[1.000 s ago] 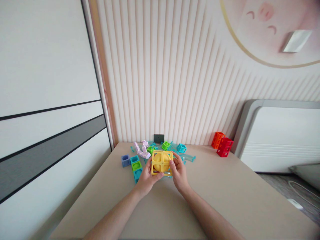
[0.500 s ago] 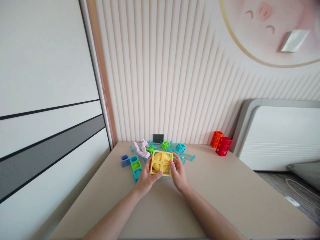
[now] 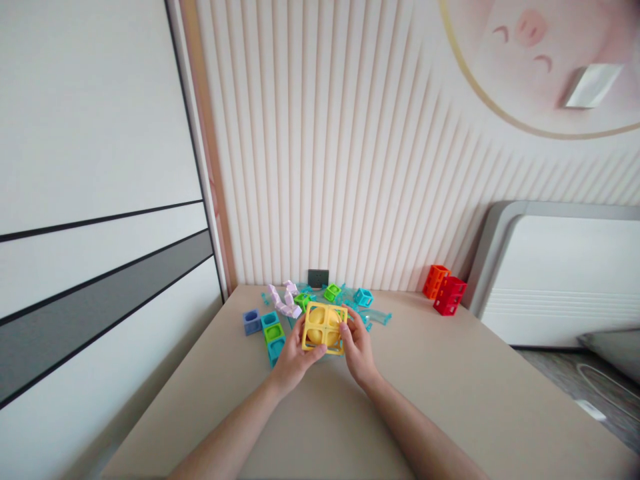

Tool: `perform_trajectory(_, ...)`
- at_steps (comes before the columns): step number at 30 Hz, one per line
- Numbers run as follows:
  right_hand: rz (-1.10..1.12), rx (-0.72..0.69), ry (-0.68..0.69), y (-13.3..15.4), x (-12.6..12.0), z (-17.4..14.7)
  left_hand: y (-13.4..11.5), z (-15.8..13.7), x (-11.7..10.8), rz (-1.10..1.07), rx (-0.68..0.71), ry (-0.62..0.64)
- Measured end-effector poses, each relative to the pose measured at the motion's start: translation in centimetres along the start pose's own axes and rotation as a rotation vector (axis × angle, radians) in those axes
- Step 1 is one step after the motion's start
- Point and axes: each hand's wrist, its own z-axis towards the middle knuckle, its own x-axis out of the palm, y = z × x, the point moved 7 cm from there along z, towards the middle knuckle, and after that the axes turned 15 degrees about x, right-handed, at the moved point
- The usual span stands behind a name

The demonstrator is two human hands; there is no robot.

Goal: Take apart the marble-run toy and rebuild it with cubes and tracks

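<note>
Both hands hold up a yellow square building block piece [image 3: 325, 327] with four rounded windows. My left hand [image 3: 293, 357] is closed on its left side, thumb along the lower edge. My right hand [image 3: 359, 348] grips the right edge, thumb on the front face. Left of it on the table lie a joined row of cyan and green cube blocks [image 3: 273, 332] and a blue-purple block [image 3: 252, 322]. Behind are a lilac chain of pieces [image 3: 286, 303], green blocks [image 3: 332, 291], a cyan block [image 3: 363, 297] and clear teal track pieces [image 3: 376, 316], partly hidden by my hands.
Orange blocks [image 3: 435, 281] and red blocks [image 3: 450, 296] stand at the table's far right. A ribbed wall panel [image 3: 320, 167] with a dark socket [image 3: 319, 279] rises behind the beige table [image 3: 425, 380]. A white cabinet [image 3: 100, 133] stands left, a grey-white headboard [image 3: 565, 267] right.
The view has shifted slightly, so everything sits a little lower and to the right. Both hands keep nearly the same hold on the yellow piece.
</note>
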Motion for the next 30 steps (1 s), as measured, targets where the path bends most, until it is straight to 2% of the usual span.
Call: perform_trajectory(30, -0.016, -0.021, -0.016, 0.35, -0.17, 0.01, -0.61, -0.1, 0.52, -0.022, -0.052, 0.013)
